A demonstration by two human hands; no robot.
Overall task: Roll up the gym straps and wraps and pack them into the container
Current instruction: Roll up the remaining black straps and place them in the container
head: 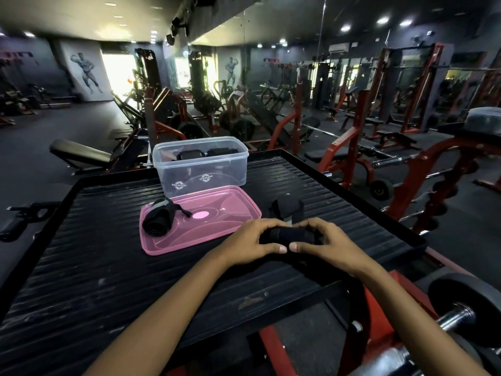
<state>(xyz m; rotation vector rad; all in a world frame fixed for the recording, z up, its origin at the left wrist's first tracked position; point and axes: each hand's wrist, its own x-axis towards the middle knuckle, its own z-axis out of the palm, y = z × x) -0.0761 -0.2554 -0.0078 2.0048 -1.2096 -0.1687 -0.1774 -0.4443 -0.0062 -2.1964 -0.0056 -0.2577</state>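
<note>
Both sets of fingers curl round one black wrap roll (287,236), left hand (253,240) on its left end, right hand (325,240) on its right end, thumbs nearly touching on the near side of the roll, fingers (267,226) of the left over the top; the roll lies sideways on the ribbed black bench (108,267), near its front right part; the wrap's loose tail (287,208) runs away from the roll toward the far side, flat on the bench, with a pale patch showing just behind the hands; left of the hands a pink lid (217,223) lies flat on the bench, just beside the left hand; a second rolled black strap (160,217) with a grey band sits on the lid's left end, its loose end trailing toward the lid's middle; behind the lid, touching or almost touching its far edge, a clear container (200,169) stands upright and open, with dark rolled wraps (208,154) inside at its far side, count not clear; weight plate on a barbell (466,305) at lower right, red and black gym machines (352,142) beyond the bench
</note>
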